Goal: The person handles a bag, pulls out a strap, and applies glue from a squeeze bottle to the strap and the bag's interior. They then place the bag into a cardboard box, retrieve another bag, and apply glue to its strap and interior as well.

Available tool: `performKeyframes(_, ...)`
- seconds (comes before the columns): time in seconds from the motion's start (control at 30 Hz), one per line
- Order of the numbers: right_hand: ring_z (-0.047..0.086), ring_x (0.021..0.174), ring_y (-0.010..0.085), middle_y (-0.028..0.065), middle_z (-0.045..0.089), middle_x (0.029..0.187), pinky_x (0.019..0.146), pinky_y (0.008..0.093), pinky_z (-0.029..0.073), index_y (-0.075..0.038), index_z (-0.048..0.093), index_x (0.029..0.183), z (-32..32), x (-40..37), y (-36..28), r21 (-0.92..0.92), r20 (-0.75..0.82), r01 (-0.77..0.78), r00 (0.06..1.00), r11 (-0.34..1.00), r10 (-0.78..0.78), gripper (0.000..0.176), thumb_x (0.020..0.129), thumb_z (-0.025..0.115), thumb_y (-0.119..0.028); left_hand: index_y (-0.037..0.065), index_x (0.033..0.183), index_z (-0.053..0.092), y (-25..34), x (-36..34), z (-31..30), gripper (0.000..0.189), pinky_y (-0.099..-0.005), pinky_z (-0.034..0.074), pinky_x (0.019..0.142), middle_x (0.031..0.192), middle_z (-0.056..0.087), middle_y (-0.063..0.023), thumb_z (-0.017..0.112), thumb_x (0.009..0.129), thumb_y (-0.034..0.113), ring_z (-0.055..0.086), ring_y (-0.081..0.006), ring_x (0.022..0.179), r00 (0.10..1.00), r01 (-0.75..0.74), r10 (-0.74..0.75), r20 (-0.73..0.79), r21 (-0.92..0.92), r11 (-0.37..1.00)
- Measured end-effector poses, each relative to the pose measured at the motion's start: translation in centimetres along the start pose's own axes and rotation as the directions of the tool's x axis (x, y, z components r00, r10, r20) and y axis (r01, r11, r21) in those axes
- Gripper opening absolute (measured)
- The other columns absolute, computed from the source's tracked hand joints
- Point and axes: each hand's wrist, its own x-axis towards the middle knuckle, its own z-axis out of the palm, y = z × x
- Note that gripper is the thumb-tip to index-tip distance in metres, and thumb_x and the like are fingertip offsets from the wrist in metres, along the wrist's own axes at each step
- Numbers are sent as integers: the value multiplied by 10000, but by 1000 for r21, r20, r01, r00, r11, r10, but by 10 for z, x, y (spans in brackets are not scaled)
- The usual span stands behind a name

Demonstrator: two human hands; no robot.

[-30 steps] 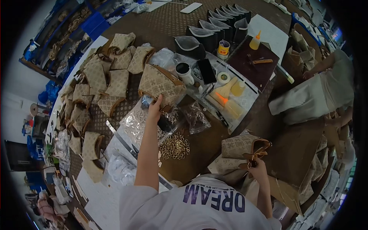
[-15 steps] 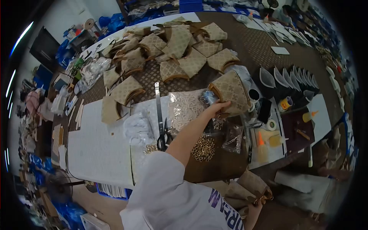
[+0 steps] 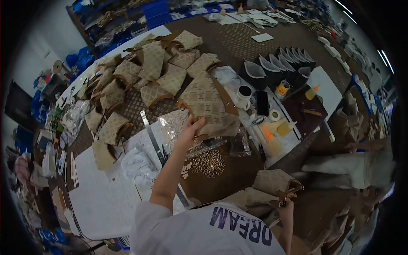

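Note:
My left hand point(image 3: 193, 128) is closed on the lower edge of a tan patterned bag point(image 3: 206, 95), thumb on its face, and holds it tilted over the table. Low on the right, close to my body, my right hand point(image 3: 285, 205) has its fingers curled at the end of a second tan patterned bag point(image 3: 272, 182), beside some gold-coloured metal fittings point(image 3: 293, 190). Below my left hand lie a pile of gold metal rings point(image 3: 210, 163) and a clear plastic bag of small white pieces point(image 3: 173, 123). More tan bags point(image 3: 153, 63) are heaped behind.
A steel ruler point(image 3: 151, 135) lies left of my forearm. To the right are a white mug point(image 3: 243, 102), a phone point(image 3: 262, 103), a tape roll point(image 3: 275, 114), glue bottles point(image 3: 274, 140) and a row of dark pouches point(image 3: 276, 63). Another person's pale clothing point(image 3: 335, 170) shows at the right.
The view has swung to the right. The bag in my left hand has turned and appears further left and nearer. My right hand stays low beside the second bag.

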Motion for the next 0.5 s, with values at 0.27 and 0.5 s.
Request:
performKeyframes(0.27, 645, 833, 276, 124, 672, 909, 741, 355, 503, -94, 651, 1043, 36, -47, 12, -313, -1, 179, 982, 933, -189, 415, 676, 775, -242, 92, 1304, 422, 60, -138, 24, 530, -310, 553, 504, 1087, 583, -72, 584, 809, 192, 631, -211, 924, 943, 249, -329, 56, 540, 804)
performKeyframes(0.5, 634, 824, 327, 162, 660, 874, 718, 393, 499, -108, 640, 1064, 63, -125, 38, -324, 40, 400, 911, 857, -410, 471, 639, 769, -262, -37, 1268, 427, 29, -213, -3, 599, -323, 468, 846, 1133, 561, -141, 652, 730, 101, 567, -245, 985, 836, 315, -446, 321, 386, 867)
